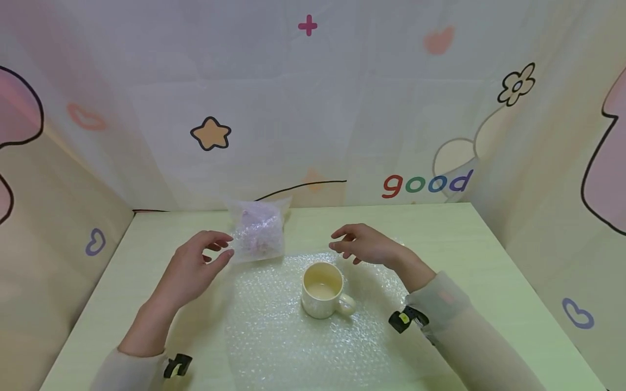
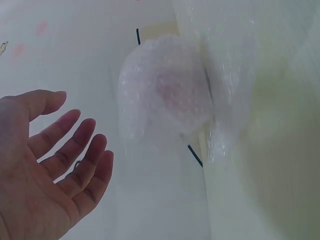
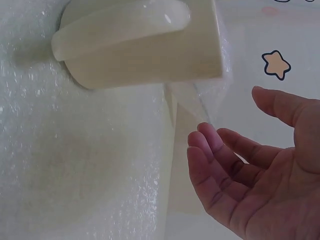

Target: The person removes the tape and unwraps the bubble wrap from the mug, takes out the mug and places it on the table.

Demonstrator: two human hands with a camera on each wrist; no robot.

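A cream mug (image 1: 320, 296) stands upright on a sheet of bubble wrap (image 1: 274, 342), its handle toward the right. My left hand (image 1: 195, 269) hovers left of a bubble-wrapped bundle (image 1: 258, 231), fingers loosely bent and holding nothing. In the left wrist view that bundle (image 2: 167, 90) looks whitish with a faint pink inside. Above the far right part of the sheet is my right hand (image 1: 367, 247), relaxed and holding nothing. The right wrist view shows the mug (image 3: 140, 45) apart from my right hand (image 3: 250, 175).
The pale table (image 1: 489, 260) has printed curtains (image 1: 313, 108) along its back and both sides. The wrapped bundle sits at the table's back edge, behind the sheet. Each wrist carries a small black camera mount (image 1: 403, 319).
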